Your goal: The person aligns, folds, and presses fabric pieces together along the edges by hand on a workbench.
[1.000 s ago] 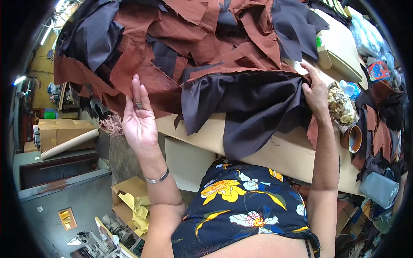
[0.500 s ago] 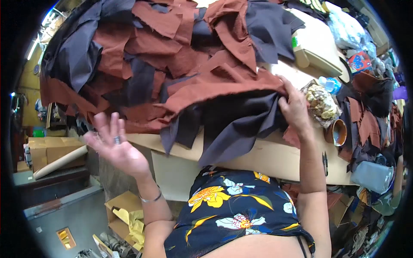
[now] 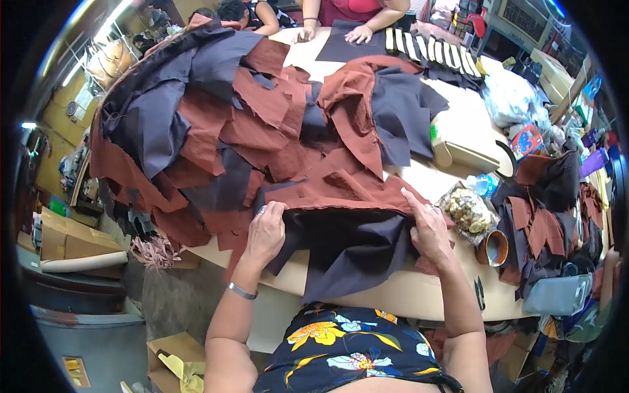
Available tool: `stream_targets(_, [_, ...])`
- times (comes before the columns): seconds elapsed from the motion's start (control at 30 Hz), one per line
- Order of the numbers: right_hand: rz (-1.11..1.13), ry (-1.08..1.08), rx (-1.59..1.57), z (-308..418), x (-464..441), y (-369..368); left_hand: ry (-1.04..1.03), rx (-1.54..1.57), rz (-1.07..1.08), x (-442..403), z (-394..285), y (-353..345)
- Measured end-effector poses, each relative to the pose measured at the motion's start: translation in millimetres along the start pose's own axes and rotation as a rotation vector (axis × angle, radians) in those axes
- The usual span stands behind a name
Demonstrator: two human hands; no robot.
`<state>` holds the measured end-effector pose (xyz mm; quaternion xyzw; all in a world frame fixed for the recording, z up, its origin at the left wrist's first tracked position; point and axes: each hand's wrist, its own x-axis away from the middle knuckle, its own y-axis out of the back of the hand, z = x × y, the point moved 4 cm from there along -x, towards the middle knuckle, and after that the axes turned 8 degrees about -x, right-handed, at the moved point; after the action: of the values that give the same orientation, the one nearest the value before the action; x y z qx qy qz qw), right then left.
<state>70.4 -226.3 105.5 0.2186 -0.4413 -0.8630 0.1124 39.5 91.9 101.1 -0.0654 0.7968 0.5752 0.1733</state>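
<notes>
A dark cloth piece [image 3: 354, 245] with a reddish-brown upper edge is stretched between my hands over the near edge of the table. My left hand [image 3: 265, 232] is closed on its left end, knuckles up. At its right end my right hand [image 3: 429, 226] grips the same cloth, with the index finger extended along the brown fabric. Beyond my hands lies a large heap of brown and dark cloth pieces [image 3: 262, 141], overlapping each other.
At the right are a crumpled plastic bag [image 3: 466, 211], a round brown bowl [image 3: 491, 249], black snips [image 3: 479, 293] and a cardboard box [image 3: 462, 147]. Across the table [image 3: 288, 278], another person's hands [image 3: 359, 34] rest near dark cloth. Cartons [image 3: 75, 239] stand at the left.
My left hand, open and raised before, has come to the cloth and closed on its left end. The view has tilted up, showing people across the table. My right hand still holds the right end.
</notes>
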Motion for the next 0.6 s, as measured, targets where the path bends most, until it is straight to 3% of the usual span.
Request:
stream_targets(0.13, [-0.114, -0.02, -0.2, 24.1, -9.2, 54.5, -0.082, 0.216, 0.039, -19.9, -15.5, 64.1])
stream_targets(0.23, [-0.11, -0.113, -0.462, 41.1, -21.4, 92.4, -0.17, 0.334, 0.211, -31.0, -26.5, 112.4])
stream_targets(0.4, [0.024, 0.007, -0.177, 28.5, -62.6, 114.0, -0.335, 0.372, 0.437, -52.3, -30.7, 105.1])
stream_targets(0.6, [0.144, -0.057, -0.139, 38.7, -116.6, 146.3, -0.453, 0.49, 0.619, -77.2, -45.3, 119.1])
